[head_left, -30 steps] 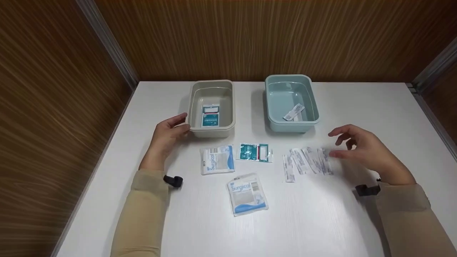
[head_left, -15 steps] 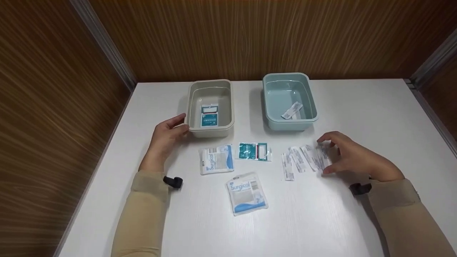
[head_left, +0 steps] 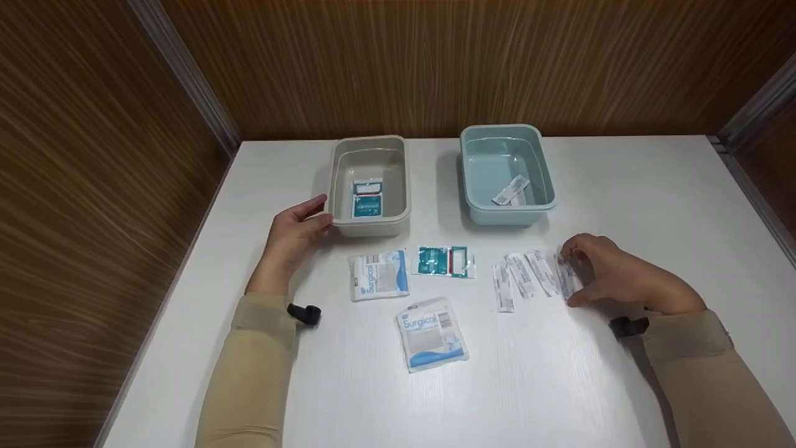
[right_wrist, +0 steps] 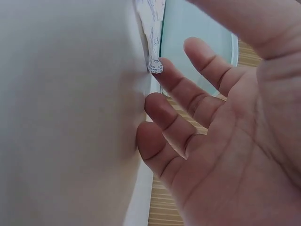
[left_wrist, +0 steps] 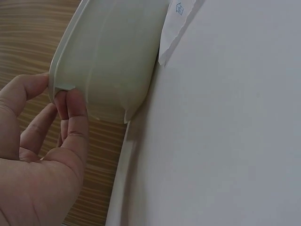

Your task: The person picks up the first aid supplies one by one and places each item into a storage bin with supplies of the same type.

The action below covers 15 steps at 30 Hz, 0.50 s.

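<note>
Right hand (head_left: 622, 274) bracketed narrow packet (head_left: 566, 277) at five o'clock from blue bin (head_left: 507, 215); couldn't tell if pinched. Left hand (head_left: 291, 239) gripped beige bin (head_left: 371, 229). Step looked like pick-up; lift called for firm pinch.

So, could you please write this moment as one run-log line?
left hand: grips beige bin by rim; right hand: at rightmost strip; blue bin: holds strips

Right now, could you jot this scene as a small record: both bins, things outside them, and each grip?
beige bin: holds a teal packet
pale blue bin: holds overlapping white strips
outside the bins: two Surgical packets, another teal packet, four more strips side by side
left grip: the hand pinches the beige bin's rim
right grip: fingertips at the rightmost strip; firm hold unclear
</note>
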Tool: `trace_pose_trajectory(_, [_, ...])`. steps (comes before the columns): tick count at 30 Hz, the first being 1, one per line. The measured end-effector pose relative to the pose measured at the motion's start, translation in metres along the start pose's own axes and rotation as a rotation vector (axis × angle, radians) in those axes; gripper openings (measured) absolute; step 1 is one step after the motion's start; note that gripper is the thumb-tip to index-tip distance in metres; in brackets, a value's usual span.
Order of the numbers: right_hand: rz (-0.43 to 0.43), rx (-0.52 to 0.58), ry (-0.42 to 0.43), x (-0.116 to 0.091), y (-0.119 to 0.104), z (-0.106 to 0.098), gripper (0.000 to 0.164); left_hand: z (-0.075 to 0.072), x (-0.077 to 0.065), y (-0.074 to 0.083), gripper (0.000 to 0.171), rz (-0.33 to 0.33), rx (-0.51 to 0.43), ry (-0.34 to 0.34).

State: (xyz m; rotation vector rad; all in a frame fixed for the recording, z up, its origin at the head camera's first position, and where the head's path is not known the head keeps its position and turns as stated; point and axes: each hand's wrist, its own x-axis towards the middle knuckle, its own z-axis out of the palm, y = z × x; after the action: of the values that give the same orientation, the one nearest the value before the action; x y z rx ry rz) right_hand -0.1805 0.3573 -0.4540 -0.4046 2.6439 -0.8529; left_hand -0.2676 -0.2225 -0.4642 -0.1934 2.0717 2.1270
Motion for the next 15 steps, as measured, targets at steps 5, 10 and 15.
trace_pose_trajectory(5, [0.002, 0.032, -0.008, 0.000, 0.002, -0.003, 0.075, -0.001, 0.002, -0.001, 0.061, 0.019, 0.001, -0.003])
trace_pose_trajectory(10, [0.008, 0.065, 0.038, 0.000, 0.005, -0.009, 0.075, -0.002, 0.002, -0.001, 0.060, 0.012, 0.010, 0.004])
trace_pose_trajectory(15, [-0.035, 0.103, 0.171, -0.005, 0.009, -0.017, 0.067, -0.001, 0.003, -0.002, 0.060, 0.000, 0.017, 0.008])
